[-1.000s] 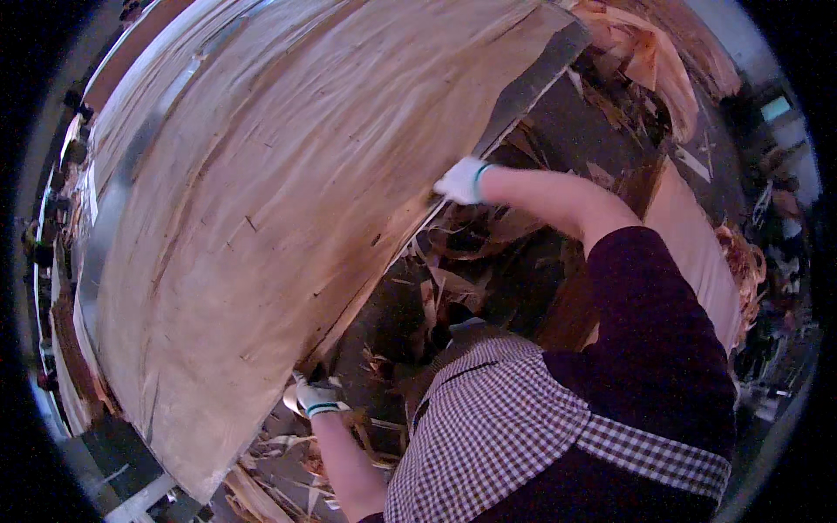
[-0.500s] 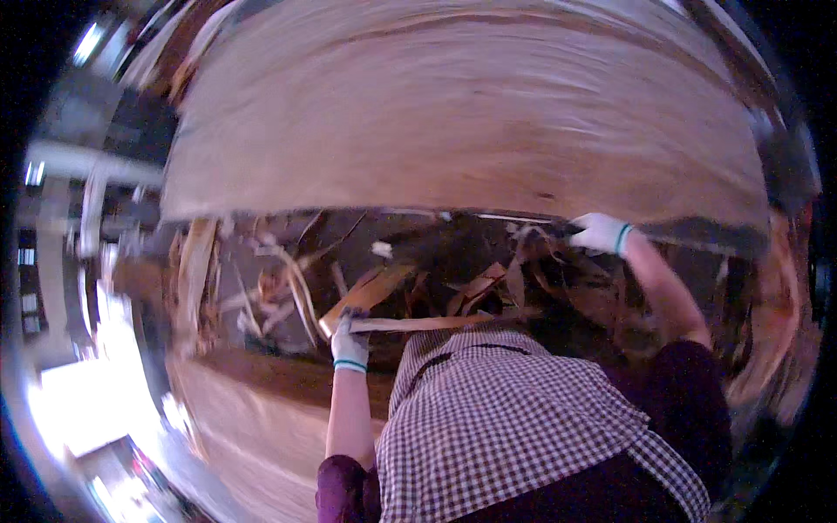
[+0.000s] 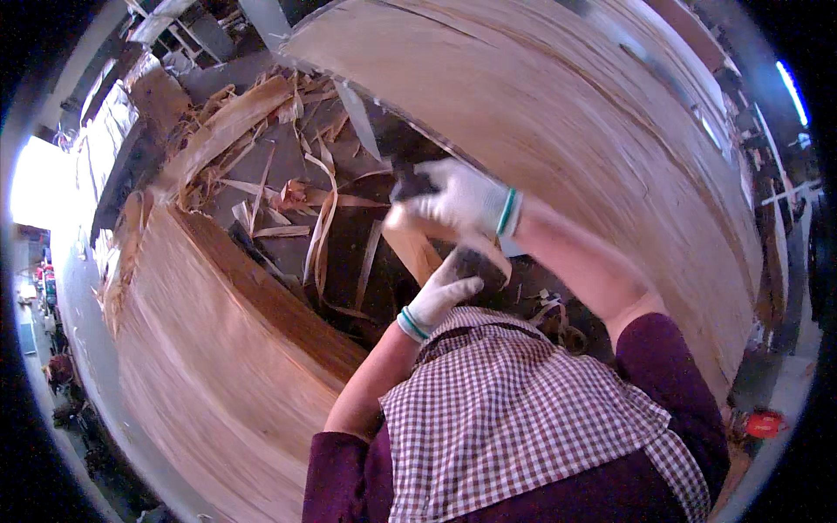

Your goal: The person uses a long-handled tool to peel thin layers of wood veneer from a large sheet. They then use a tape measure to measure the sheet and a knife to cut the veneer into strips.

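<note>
My left hand, in a white glove with dark fingers and a green cuff band, curls around a pale wood veneer strip in front of my apron. Just above and beyond it is my right hand, gloved alike, reaching leftward over the strip. Its dark fingertips are smeared by motion, so whether they grip anything is unclear. Below the right hand a broader yellowish piece of veneer slants down toward the left hand. A large stack of veneer sheets lies beyond the hands, its edge close to the right hand.
A second stack of pale veneer lies at the near left. Between the stacks, long curled scraps and broken strips litter the dark floor. A bent bundle of offcuts rests at the far left. Something red shows at the right.
My view has turned, so the stacks now lie diagonally. My right hand has come away from the far stack's edge and over to my left hand, which still has the strip.
</note>
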A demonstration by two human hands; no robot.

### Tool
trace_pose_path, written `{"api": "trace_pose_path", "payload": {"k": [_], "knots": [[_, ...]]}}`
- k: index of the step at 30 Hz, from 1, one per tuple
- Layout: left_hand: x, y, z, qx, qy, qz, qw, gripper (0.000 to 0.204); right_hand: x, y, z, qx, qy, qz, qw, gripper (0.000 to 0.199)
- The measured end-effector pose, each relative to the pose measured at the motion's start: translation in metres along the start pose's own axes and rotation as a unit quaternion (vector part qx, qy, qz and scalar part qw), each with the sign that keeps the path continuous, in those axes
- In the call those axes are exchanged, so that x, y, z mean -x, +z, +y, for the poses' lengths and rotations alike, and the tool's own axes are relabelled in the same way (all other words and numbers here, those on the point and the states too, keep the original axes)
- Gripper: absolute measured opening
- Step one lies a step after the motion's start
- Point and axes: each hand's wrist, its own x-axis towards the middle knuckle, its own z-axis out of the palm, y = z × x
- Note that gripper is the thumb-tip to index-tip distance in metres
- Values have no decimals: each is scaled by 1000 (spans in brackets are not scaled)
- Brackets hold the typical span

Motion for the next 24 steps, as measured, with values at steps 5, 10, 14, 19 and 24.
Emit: {"api": "trace_pose_path", "payload": {"k": [5,10,14,19,24], "knots": [[37,-93,3,-42,-146,-41,987,55,-58,-67,-127,373,-193,66,905,20],[11,-132,32,382,-150,87,908,93,-45,-140,-208,344,-282,139,885,16],[-25,-155,74,421,-56,157,892,102,-52,-176,-219,180,-420,234,858,26],[-103,-160,160,325,65,218,918,97,9,-305,-227,146,-425,124,885,50],[-144,-218,271,322,222,301,870,77,61,-308,-155,216,-141,379,889,48]]}}
